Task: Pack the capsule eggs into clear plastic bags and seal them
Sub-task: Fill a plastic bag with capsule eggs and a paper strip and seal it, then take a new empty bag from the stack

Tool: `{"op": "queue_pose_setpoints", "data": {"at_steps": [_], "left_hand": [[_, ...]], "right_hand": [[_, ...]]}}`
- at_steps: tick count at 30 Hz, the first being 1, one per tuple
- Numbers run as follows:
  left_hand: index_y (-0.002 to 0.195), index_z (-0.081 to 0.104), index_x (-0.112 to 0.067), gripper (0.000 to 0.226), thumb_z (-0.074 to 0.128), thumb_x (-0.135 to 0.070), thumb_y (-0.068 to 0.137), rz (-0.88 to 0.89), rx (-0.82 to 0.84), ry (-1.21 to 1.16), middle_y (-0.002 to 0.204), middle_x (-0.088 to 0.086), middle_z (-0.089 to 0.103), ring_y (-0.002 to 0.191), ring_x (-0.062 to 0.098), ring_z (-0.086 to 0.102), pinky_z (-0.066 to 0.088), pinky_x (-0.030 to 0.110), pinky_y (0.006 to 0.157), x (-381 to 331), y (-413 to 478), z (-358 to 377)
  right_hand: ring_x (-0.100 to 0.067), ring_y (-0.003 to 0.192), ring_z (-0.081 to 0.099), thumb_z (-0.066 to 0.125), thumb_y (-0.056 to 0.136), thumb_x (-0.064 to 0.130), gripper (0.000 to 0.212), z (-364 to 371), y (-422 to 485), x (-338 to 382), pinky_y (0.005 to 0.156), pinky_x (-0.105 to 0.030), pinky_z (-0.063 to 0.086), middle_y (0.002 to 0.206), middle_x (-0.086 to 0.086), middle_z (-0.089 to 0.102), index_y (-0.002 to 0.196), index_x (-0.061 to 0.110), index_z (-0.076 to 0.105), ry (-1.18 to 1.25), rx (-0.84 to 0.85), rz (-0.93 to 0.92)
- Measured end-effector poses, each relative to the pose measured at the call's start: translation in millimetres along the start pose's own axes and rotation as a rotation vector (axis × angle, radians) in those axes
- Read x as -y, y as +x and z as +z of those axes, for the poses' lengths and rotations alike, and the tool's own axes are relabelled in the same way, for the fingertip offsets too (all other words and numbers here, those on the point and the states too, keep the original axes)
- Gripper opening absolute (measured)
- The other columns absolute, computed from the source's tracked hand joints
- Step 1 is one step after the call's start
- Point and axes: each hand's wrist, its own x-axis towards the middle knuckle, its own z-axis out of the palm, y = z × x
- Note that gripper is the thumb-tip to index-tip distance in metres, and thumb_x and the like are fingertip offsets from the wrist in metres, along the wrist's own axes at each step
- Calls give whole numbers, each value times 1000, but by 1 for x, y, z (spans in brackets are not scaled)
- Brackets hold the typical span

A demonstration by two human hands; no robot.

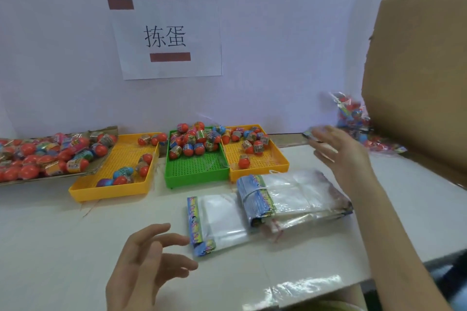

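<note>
Left hand [149,260] relaxed, fingers spread, grasping nothing; flat bags [222,222] lie just right of its fingertips, long axis running away from it. Right hand [341,156] likewise empty, farther off. Eggs [194,141] lie beyond in trays [194,171].

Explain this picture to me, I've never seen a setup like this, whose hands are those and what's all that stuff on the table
There is no machine here. A person wears a camera on the head, so you look down at their own two hands. The left hand hovers low over the white table, fingers relaxed, holding nothing. The right hand is raised and blurred, also empty. At the back stand two yellow trays and a green tray, each holding capsule eggs, with more eggs on a cardboard sheet at the left. In front lie stacks of clear plastic bags with colourful headers. A filled bag lies by the big cardboard box on the right.
</note>
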Motion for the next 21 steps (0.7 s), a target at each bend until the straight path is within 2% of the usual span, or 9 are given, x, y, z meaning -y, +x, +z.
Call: {"op": "queue_pose_setpoints", "data": {"at_steps": [4, 6, 8, 9, 12, 14, 17, 18, 21], "left_hand": [[85, 77, -23, 51, 37, 3, 101, -4, 20, 39, 81, 18, 73, 54, 38, 67, 54, 27, 46, 2, -2, -1], [83, 76, -22, 50, 38, 5, 100, 0, 21, 49, 81, 18, 73, 54, 36, 67, 53, 27, 47, 0, -4, 0], [81, 76, -20, 50, 38, 6, 100, -10, 22, 48, 80, 18, 72, 54, 34, 67, 53, 26, 47, 0, -3, 1], [80, 76, -19, 50, 38, 7, 100, -20, 20, 47, 79, 18, 72, 54, 33, 66, 53, 26, 47, 0, -2, 1], [79, 76, -18, 49, 39, 8, 99, -34, 14, 50, 78, 17, 72, 53, 30, 66, 52, 26, 47, 0, -1, 1], [79, 76, -17, 48, 40, 8, 99, -40, 11, 54, 77, 17, 72, 54, 30, 66, 52, 26, 47, 1, -1, 1], [79, 76, -15, 47, 41, 9, 99, -52, 5, 64, 78, 17, 72, 54, 30, 66, 53, 27, 47, 1, -1, 1], [80, 76, -15, 46, 41, 9, 99, -62, 0, 71, 78, 17, 72, 55, 29, 66, 53, 27, 47, 0, 0, 2], [79, 76, -14, 42, 45, 8, 98, -90, -19, 138, 85, 13, 75, 71, 23, 72, 57, 27, 57, 3, 1, 4]], "right_hand": [[-22, 87, 72, 57, 98, 6, 22, 14, -37, -18, 77, -29, 52, 92, -4, 78, 97, 15, 76, -489, 155, -136], [-6, 86, 69, 68, 92, 8, 17, 27, -56, -21, 77, -15, 47, 91, 5, 77, 93, 21, 77, -715, 303, -260], [7, 97, 62, 76, 87, 21, 15, 40, -70, -23, 81, -4, 40, 102, 19, 73, 97, 32, 76, -916, 443, -339], [8, 104, 58, 78, 85, 31, 20, 46, -76, -24, 86, -6, 39, 110, 23, 68, 103, 37, 74, -984, 510, -310], [-1, 121, 47, 78, 81, 48, 47, 56, -84, -36, 105, -29, 37, 130, 22, 53, 124, 38, 64, -1258, 607, -287], [-7, 124, 47, 77, 84, 41, 44, 59, -84, -39, 107, -34, 36, 130, 18, 53, 125, 34, 65, -1254, 556, -322], [-2, 120, 49, 76, 85, 31, 38, 53, -81, -40, 95, -10, 37, 130, 19, 51, 121, 37, 64, -1145, 559, -311], [0, 118, 49, 77, 85, 29, 38, 50, -80, -40, 94, -10, 38, 129, 20, 50, 119, 39, 63, -1116, 547, -308], [-5, 118, 50, 77, 85, 24, 37, 48, -82, -42, 99, -24, 41, 128, 16, 53, 119, 32, 67, -1123, 456, -372]]}}
